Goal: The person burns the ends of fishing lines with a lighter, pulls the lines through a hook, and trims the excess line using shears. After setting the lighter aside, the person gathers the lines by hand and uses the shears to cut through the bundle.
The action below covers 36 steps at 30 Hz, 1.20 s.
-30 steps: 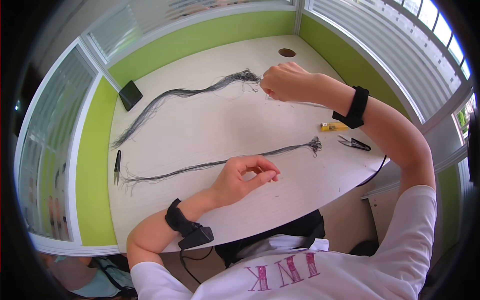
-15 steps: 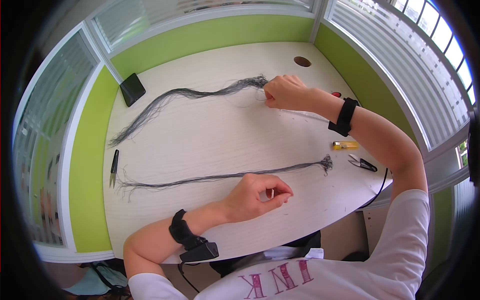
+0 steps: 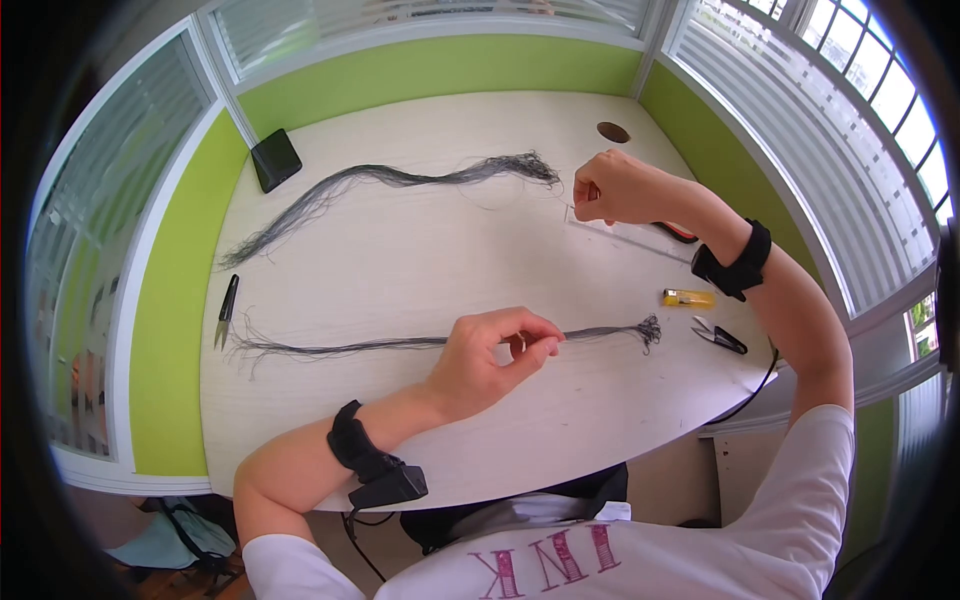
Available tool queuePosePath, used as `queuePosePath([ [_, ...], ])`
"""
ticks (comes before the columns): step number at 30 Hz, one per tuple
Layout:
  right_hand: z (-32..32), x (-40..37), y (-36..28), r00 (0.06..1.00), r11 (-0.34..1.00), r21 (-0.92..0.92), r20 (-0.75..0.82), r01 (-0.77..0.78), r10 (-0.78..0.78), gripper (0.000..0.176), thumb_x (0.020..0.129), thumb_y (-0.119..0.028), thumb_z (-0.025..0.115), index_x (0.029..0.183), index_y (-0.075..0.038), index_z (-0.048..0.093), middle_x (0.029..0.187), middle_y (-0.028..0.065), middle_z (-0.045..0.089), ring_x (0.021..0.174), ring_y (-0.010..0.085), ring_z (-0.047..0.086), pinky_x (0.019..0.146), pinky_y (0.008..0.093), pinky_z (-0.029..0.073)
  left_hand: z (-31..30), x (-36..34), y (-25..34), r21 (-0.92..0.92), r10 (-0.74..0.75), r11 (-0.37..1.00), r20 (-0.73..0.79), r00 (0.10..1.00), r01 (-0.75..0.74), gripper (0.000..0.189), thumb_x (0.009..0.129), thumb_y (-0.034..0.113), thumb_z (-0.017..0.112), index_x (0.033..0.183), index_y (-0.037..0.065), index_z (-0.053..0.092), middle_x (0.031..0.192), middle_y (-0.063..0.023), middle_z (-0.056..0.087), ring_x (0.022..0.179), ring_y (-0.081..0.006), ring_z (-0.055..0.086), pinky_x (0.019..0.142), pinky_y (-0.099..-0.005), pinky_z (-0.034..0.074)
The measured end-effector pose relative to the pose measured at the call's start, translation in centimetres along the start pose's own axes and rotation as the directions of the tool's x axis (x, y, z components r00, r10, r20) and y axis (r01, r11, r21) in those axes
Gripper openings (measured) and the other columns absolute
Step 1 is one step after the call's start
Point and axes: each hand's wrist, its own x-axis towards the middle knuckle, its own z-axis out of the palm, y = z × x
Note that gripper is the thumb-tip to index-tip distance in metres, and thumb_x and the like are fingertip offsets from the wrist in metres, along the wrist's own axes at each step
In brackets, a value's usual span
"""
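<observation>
A long wavy bundle of dark threads (image 3: 400, 178) lies across the back of the desk, its tangled end at the right. My right hand (image 3: 620, 188) is just right of that end, fingers curled, over a clear ruler-like strip (image 3: 640, 243); what it holds, if anything, is too small to name. A second, straighter bundle (image 3: 380, 347) runs across the desk nearer me, with a curly knotted right end. Over its middle is my left hand (image 3: 495, 360), thumb and forefinger pinched together; anything between them cannot be made out.
At the right lie a yellow lighter (image 3: 688, 298), black thread snips (image 3: 722, 337) and a red-and-black object (image 3: 677, 232). Another pair of snips (image 3: 228, 312) lies at the left edge. A black box (image 3: 276, 160) stands back left, near green partitions (image 3: 440, 68). A cable hole (image 3: 613, 132) is at the back right.
My right hand has moved right, away from the back bundle's tangled end. My left hand has shifted up and slightly left, now over the front bundle. The view has tilted slightly.
</observation>
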Motion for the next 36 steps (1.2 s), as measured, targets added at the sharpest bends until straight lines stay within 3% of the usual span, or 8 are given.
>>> queuePosePath([
  [2, -0.8, -2.8, -0.9, 0.995, 0.992, 0.116, 0.092, -0.056, 0.045, 0.02, 0.077, -0.019, 0.064, 0.083, 0.001, 0.066, 0.073, 0.0097, 0.066, 0.062, 0.0183, 0.064, 0.056, 0.0307, 0.05, -0.3, 0.3, -0.4, 0.006, 0.02, 1.0, -0.011, 1.0, -0.02, 0.01, 0.089, 0.002, 0.06, 0.097, 0.001, 0.065, 0.095, -0.0088, 0.068, 0.083, -0.012, 0.064, 0.07, -0.0235, 0.049],
  [4, -0.8, -5.7, -2.2, 0.971, 0.941, 0.296, 0.217, -0.166, 0.103, 0.018, 0.079, -0.015, 0.063, 0.083, 0.003, 0.066, 0.073, 0.0065, 0.066, 0.06, 0.0113, 0.063, 0.053, 0.0245, 0.048, -0.3, 1.0, -0.6, 0.07, 0.209, 0.978, -0.232, 0.95, -0.198, 0.014, 0.086, 0.001, 0.062, 0.1, 0.002, 0.064, 0.105, -0.0078, 0.066, 0.072, -0.0096, 0.06, 0.063, -0.0225, 0.05],
  [8, 0.7, -11.0, -4.4, 0.946, 0.795, 0.571, 0.324, -0.204, 0.01, 0.018, 0.081, -0.013, 0.059, 0.085, 0.003, 0.065, 0.07, 0.0043, 0.063, 0.055, 0.0085, 0.059, 0.05, 0.0233, 0.046, 0.5, 1.4, 2.5, 0.135, 0.341, 0.936, -0.115, 0.933, -0.325, 0.023, 0.085, -0.002, 0.062, 0.107, 0.004, 0.062, 0.115, -0.0088, 0.063, 0.072, -0.0115, 0.059, 0.064, -0.0232, 0.05],
  [9, 0.9, -12.0, -4.9, 0.95, 0.755, 0.622, 0.312, -0.209, 0.005, 0.018, 0.081, -0.013, 0.059, 0.085, 0.003, 0.065, 0.069, 0.0042, 0.063, 0.055, 0.0082, 0.058, 0.049, 0.0233, 0.046, 0.6, 1.0, 3.5, 0.097, 0.255, 0.963, -0.01, 0.967, -0.253, 0.025, 0.087, -0.005, 0.058, 0.11, 0.002, 0.061, 0.119, -0.012, 0.062, 0.088, -0.0128, 0.061, 0.075, -0.0267, 0.051],
  [16, 4.6, -16.8, -5.8, 0.985, 0.466, 0.868, 0.169, -0.169, 0.041, 0.015, 0.082, -0.01, 0.062, 0.088, 0.003, 0.064, 0.071, 0.0021, 0.063, 0.057, 0.0066, 0.057, 0.051, 0.0221, 0.046, 1.3, -0.6, 6.1, -0.007, -0.071, 0.997, 0.19, 0.979, 0.074, 0.016, 0.086, -0.005, 0.06, 0.101, -0.001, 0.065, 0.096, -0.0085, 0.066, 0.085, -0.0146, 0.063, 0.074, -0.0271, 0.052],
  [21, 7.3, -17.1, -6.2, 0.995, 0.336, 0.937, 0.082, -0.096, 0.057, 0.013, 0.086, -0.01, 0.06, 0.089, 0.002, 0.063, 0.075, 0.0026, 0.063, 0.06, 0.0057, 0.056, 0.052, 0.0205, 0.044, 1.5, -1.2, 5.4, -0.033, -0.093, 0.994, 0.169, 0.981, 0.1, 0.007, 0.085, -0.001, 0.063, 0.092, -0.001, 0.066, 0.082, -0.0044, 0.064, 0.074, -0.0113, 0.06, 0.067, -0.0245, 0.049],
  [26, 10.5, -17.3, -6.8, 0.971, 0.023, 0.995, -0.103, 0.1, 0.215, 0.016, 0.091, -0.013, 0.062, 0.094, 0.003, 0.063, 0.081, 0.0039, 0.063, 0.059, 0.0059, 0.054, 0.048, 0.0197, 0.042, 1.6, -1.6, 4.9, -0.017, -0.017, 1.0, 0.049, 0.999, 0.018, 0.003, 0.083, 0.002, 0.066, 0.086, 0.001, 0.066, 0.074, -0.0012, 0.063, 0.063, -0.0072, 0.056, 0.058, -0.0214, 0.045],
  [36, 13.7, -17.2, -8.2, 0.924, 0.008, 0.971, -0.228, 0.237, 0.308, 0.017, 0.09, -0.013, 0.065, 0.098, 0.002, 0.066, 0.088, 0.0037, 0.066, 0.065, 0.0057, 0.056, 0.051, 0.0192, 0.042, 2.9, -2.5, 3.4, -0.062, -0.067, 0.996, 0.0, 0.998, 0.067, 0.003, 0.083, 0.001, 0.067, 0.086, 0.001, 0.066, 0.08, -0.0024, 0.065, 0.067, -0.0071, 0.057, 0.06, -0.0211, 0.046],
])
